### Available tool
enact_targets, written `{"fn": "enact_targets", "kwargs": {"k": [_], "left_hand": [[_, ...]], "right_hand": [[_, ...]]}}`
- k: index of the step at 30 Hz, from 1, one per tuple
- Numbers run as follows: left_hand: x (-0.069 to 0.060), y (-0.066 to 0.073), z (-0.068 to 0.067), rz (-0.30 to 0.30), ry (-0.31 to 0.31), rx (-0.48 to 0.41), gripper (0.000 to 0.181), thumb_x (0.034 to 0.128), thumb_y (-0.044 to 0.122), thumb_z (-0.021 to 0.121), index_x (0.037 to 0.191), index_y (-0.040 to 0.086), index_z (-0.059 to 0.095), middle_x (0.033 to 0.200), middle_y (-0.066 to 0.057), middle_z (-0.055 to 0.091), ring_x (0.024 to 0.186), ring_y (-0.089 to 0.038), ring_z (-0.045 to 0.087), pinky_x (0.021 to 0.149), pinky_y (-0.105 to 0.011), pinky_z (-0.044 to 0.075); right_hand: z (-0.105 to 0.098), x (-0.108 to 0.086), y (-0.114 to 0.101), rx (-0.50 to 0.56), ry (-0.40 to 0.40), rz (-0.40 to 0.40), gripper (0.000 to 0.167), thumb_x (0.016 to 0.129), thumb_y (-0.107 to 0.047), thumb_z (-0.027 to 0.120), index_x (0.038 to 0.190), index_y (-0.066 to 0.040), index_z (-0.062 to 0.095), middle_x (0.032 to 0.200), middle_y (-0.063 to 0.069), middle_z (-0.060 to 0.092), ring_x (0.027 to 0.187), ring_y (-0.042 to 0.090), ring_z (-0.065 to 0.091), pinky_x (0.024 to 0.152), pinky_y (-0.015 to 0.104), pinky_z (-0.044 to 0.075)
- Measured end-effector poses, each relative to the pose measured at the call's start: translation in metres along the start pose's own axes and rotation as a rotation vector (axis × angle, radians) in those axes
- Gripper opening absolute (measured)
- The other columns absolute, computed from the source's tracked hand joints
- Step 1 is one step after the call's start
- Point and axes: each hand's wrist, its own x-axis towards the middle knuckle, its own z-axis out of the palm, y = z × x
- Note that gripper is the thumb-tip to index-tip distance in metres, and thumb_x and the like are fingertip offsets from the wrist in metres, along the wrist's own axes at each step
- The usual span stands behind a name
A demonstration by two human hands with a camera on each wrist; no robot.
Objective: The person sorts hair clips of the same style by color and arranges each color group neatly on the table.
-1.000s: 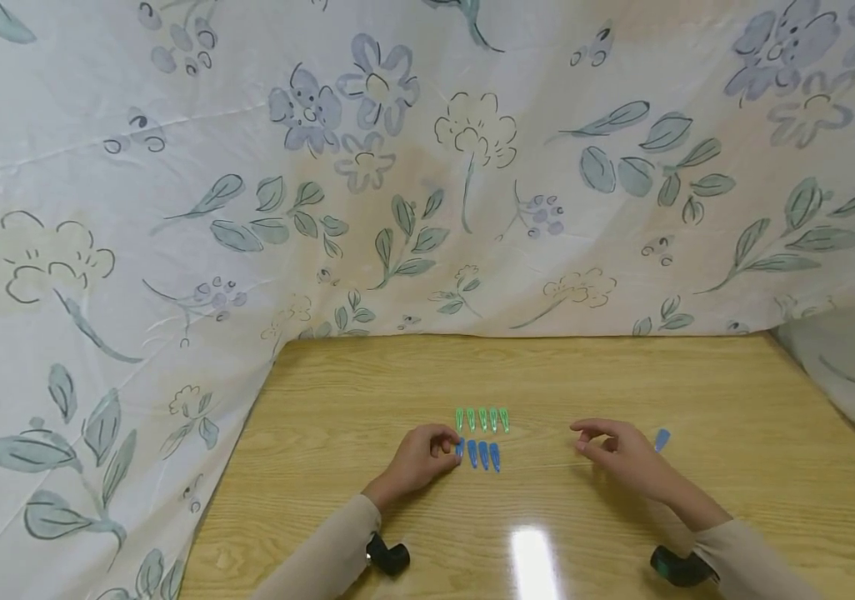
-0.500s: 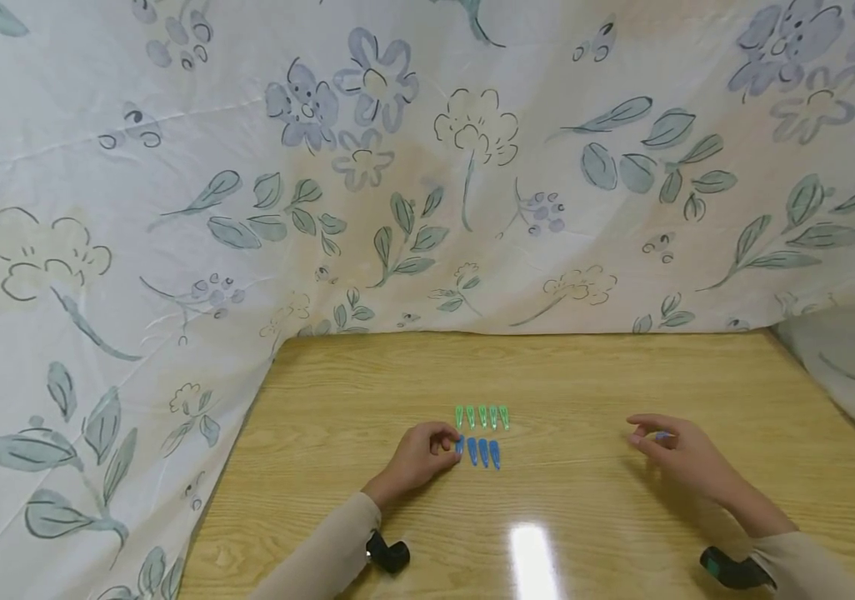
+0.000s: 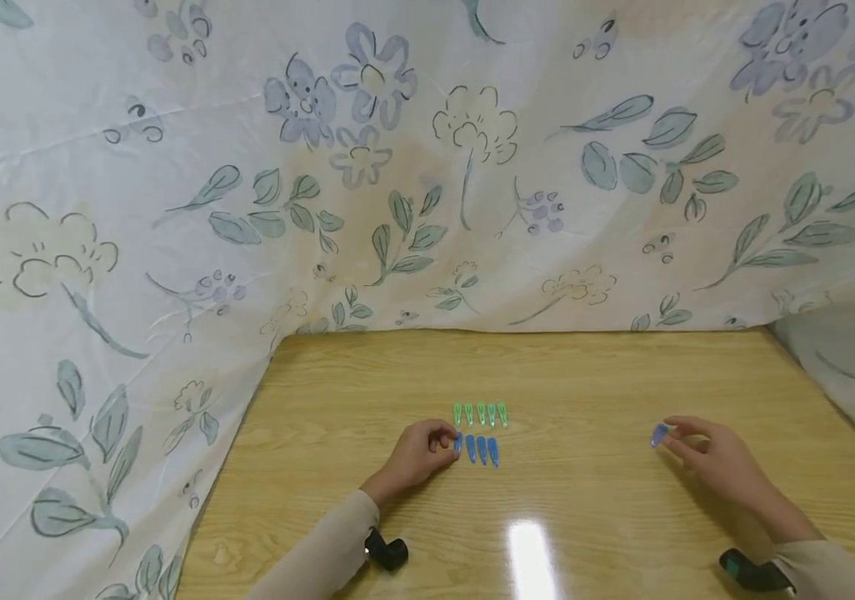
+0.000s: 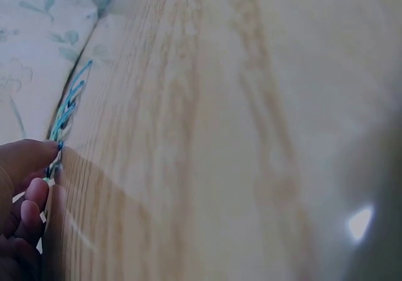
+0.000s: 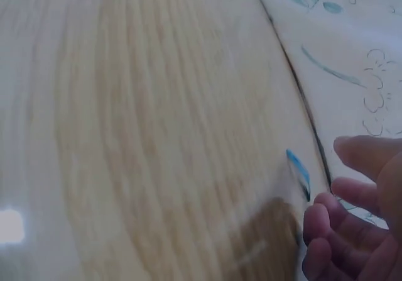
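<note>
Several blue snap hair clips (image 3: 482,450) lie side by side on the wooden table, below a row of green hair clips (image 3: 481,414). My left hand (image 3: 416,452) rests at the left end of the blue row. Its thumb and index finger pinch the leftmost blue hair clip (image 3: 458,443), which they partly cover. Off to the right, my right hand (image 3: 723,462) is beside a lone blue hair clip (image 3: 659,434). In the right wrist view that blue clip (image 5: 299,173) lies just beyond the fingertips, and the thumb and fingers stay apart.
The wooden table (image 3: 562,375) ends at a floral cloth (image 3: 427,208) hung along its back and sides. A bright light reflection (image 3: 531,558) shows on the table near the front. Each wrist carries a black device, such as the left one (image 3: 386,552).
My right hand has moved right, passing over the lone blue clip to its right side, so the clip shows at its fingertips. My left hand has stayed at the blue row.
</note>
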Motion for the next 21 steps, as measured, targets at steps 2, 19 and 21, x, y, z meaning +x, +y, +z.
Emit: {"fn": "enact_targets", "kwargs": {"k": [2, 19, 21], "left_hand": [[0.000, 0.000, -0.001, 0.009, 0.001, 0.003, 0.018, 0.0885, 0.016, 0.078, 0.105, 0.010, 0.073, 0.084, 0.002, 0.063, 0.063, -0.002, 0.043, 0.059, -0.018, 0.038], [-0.002, -0.003, 0.000, 0.010, -0.005, -0.003, 0.018, 0.0889, 0.016, 0.077, 0.105, 0.011, 0.073, 0.084, 0.002, 0.063, 0.061, -0.002, 0.042, 0.058, -0.018, 0.038], [-0.003, -0.003, 0.000, 0.010, -0.002, 0.001, 0.017, 0.0888, 0.016, 0.077, 0.105, 0.012, 0.073, 0.084, 0.003, 0.063, 0.061, -0.001, 0.042, 0.058, -0.018, 0.038]], "right_hand": [[0.000, 0.000, 0.001, -0.025, 0.009, 0.013, 0.041, 0.100, -0.019, 0.064, 0.130, 0.009, 0.059, 0.109, 0.030, 0.067, 0.074, -0.012, 0.060, 0.056, 0.025, 0.054], [0.012, 0.014, -0.013, -0.228, -0.004, 0.003, 0.036, 0.095, -0.013, 0.067, 0.125, 0.006, 0.062, 0.101, 0.024, 0.072, 0.091, 0.039, 0.069, 0.072, 0.050, 0.054], [0.012, 0.016, -0.016, -0.232, -0.029, -0.002, 0.032, 0.096, -0.011, 0.065, 0.123, 0.006, 0.064, 0.099, 0.023, 0.072, 0.092, 0.040, 0.069, 0.074, 0.054, 0.054]]}}
